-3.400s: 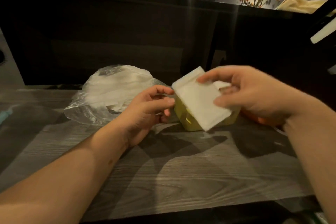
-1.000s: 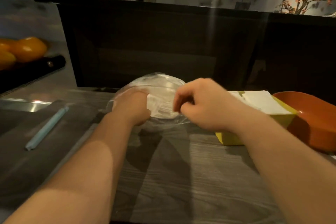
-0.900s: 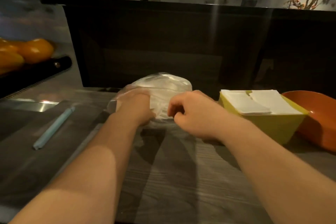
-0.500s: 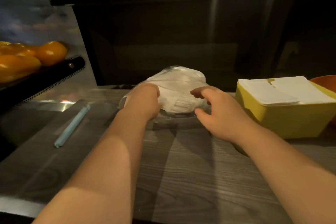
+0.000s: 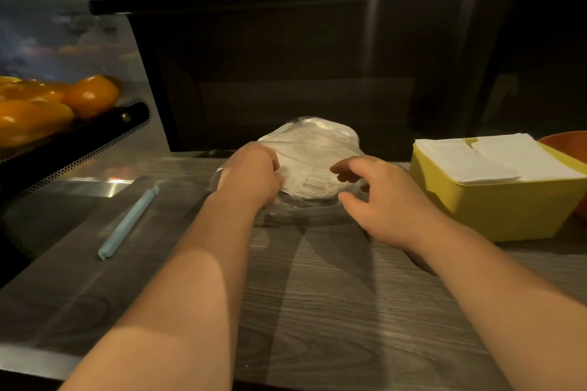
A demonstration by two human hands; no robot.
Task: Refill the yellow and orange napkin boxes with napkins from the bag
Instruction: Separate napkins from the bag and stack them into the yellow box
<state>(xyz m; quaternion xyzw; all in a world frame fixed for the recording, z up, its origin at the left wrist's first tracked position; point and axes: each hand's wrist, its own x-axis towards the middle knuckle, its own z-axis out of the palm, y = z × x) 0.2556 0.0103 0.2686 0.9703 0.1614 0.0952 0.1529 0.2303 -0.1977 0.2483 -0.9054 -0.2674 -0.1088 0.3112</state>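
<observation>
Left hand (image 5: 251, 174) is bracing the bag (image 5: 317, 146) near the table's far edge, probably steadying it; its fingers are hidden, so the grip is unclear. Right hand (image 5: 381, 200) is hovering alongside, fingers spread and empty, seemingly going for napkins. Yellow box (image 5: 502, 209) is sitting topped up by the right edge.

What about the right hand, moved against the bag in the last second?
Yes. The right hand was curled at the front of the bag; it has opened and eased slightly right, toward the yellow box.
</observation>
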